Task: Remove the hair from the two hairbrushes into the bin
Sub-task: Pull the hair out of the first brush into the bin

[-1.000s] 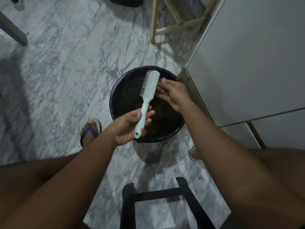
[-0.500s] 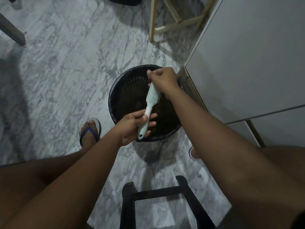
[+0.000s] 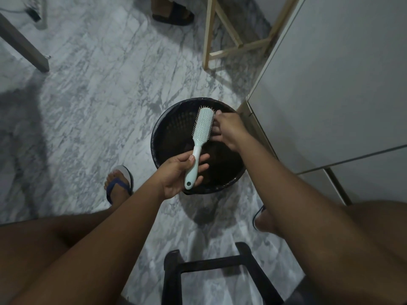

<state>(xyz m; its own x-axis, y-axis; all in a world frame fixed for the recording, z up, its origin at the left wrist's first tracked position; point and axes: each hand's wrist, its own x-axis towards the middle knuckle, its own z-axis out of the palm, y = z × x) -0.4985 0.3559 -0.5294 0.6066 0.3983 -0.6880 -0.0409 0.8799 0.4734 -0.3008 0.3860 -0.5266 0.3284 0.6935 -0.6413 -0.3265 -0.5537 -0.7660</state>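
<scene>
Floor (image 3: 92,102): grey-white veined marble, smooth. Far left, one foot in a blue-strapped flip-flop (image 3: 120,183).

Left hand (image 3: 176,176): palm up, forearm reaching in from lower left. The thumb lies across the handle of the hairbrush (image 3: 201,130) and the fingers curl beneath, gripping it.

Hairbrush: one in view. Pale mint plastic, long oblong head, pins facing up and slightly right, hole in the handle end. It is held tilted over the bin's opening.

Bin (image 3: 170,128): one. Round, black, perforated wall, dark liner at the rim; contents too dark to read.

Right hand (image 3: 230,130): back of the hand up, fingers bent in against the pins on the head's right edge. Whether they pinch anything cannot be told.

Lower centre, one black stool frame (image 3: 211,264). Right, a flat white cabinet (image 3: 341,84).
</scene>
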